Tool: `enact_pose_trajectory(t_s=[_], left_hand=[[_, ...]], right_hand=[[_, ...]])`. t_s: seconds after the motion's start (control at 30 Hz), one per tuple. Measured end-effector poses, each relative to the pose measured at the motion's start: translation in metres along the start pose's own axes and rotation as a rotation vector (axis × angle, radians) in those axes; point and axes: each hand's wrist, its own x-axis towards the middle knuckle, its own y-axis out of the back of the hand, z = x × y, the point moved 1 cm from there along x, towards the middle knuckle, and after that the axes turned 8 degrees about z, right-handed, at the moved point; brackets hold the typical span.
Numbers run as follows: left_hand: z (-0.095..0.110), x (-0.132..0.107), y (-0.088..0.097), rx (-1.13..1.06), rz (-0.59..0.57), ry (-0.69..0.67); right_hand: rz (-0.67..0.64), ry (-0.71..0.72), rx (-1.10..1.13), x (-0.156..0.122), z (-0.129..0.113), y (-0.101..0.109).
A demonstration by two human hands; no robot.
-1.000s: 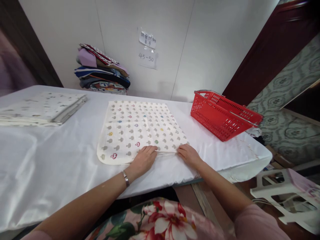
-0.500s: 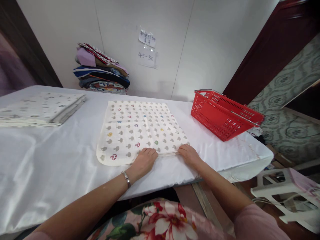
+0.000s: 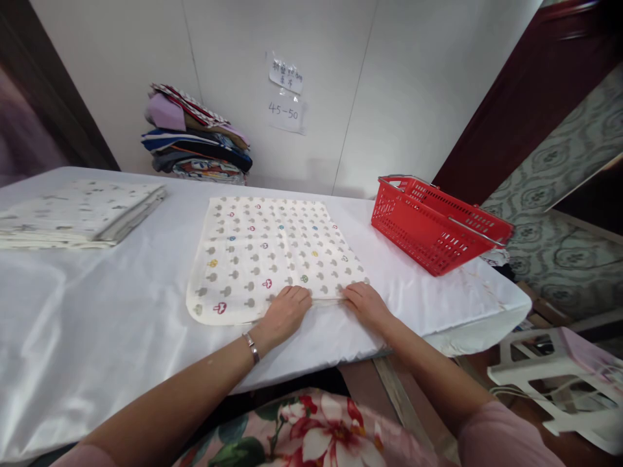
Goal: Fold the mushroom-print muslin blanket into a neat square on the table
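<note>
A cream cloth (image 3: pixel 287 253) printed with grey and coloured mushrooms lies folded flat in front of me, its left corners rounded. Along its near edge, my left hand (image 3: pixel 288 311) is closed, fingers bent over the cloth and the thumb hidden underneath. My right hand (image 3: pixel 365 303) grips the same edge near its right corner, fingers curled over it. Between the two hands a short stretch of the layered edge shows. A bracelet (image 3: pixel 252 348) circles my left wrist.
The cloth lies on a white-covered table (image 3: pixel 121 311). Folded printed cloths (image 3: pixel 73 211) are stacked at left, a pile of coloured fabrics (image 3: pixel 199 139) stands against the wall, and a red basket (image 3: pixel 433 224) sits at right. A white stool (image 3: pixel 545 383) stands beyond the right edge.
My left hand has shifted slightly right along the near edge, and my right hand slightly left, bringing them a little closer together. The cloth stays nearly in place.
</note>
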Motion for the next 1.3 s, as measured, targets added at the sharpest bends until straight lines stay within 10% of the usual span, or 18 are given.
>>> enact_pose_trajectory(t_s=[0.77, 1.03, 1.3], left_hand=[[0.002, 0.006, 0.002, -0.008, -0.144, -0.005], [0.001, 0.003, -0.001, -0.068, -0.116, 0.046], [0.002, 0.0, -0.004, -0.085, -0.125, 0.028]], right_hand=[[-0.021, 0.002, 0.022, -0.002, 0.003, 0.0], [0.088, -0.273, 0.065, -0.05, 0.058, 0.017], [0.078, -0.753, 0.19, -0.03, 0.058, 0.004]])
